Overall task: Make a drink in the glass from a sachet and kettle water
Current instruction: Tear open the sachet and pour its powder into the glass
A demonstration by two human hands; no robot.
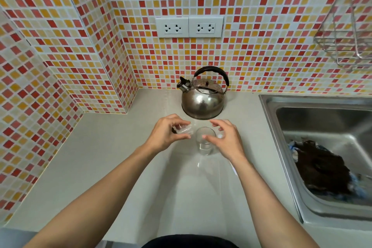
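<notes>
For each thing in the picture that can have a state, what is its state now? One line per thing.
glass: upright on the counter, looks empty.
sachet: held in the left hand, beside the glass; open or sealed, I cannot tell.
right hand: fingers spread open by the glass, holding nothing that I can see.
kettle: standing behind the glass, lid on, handle up.
sockets: nothing plugged in.
sink: holds a dark cloth.
</notes>
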